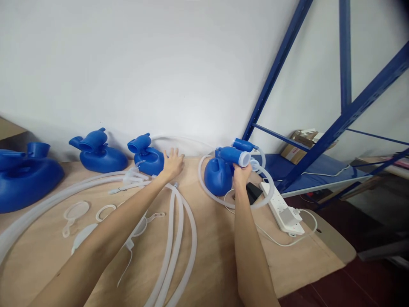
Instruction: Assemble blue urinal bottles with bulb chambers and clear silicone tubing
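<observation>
Toward the back of the table, my left hand (174, 164) is stretched out with its fingers apart and holds nothing. Just beside it stands a blue urinal bottle (149, 161) with a wide angled mouth. My right hand (242, 174) grips the neck of another blue urinal bottle (218, 177), just below its white-rimmed mouth; the fingers are partly hidden behind the neck. A clear hose (270, 187) loops around that bottle. Between my arms, several more clear hoses (179, 226) run toward the front edge.
More blue bottles (104, 158) stand along the wall at left. White lids (76, 210) and a ring (106, 212) lie on the wooden table (220, 260). At right are a power strip (281, 209), a black phone-like object (253, 192) and a blue metal rack (277, 68).
</observation>
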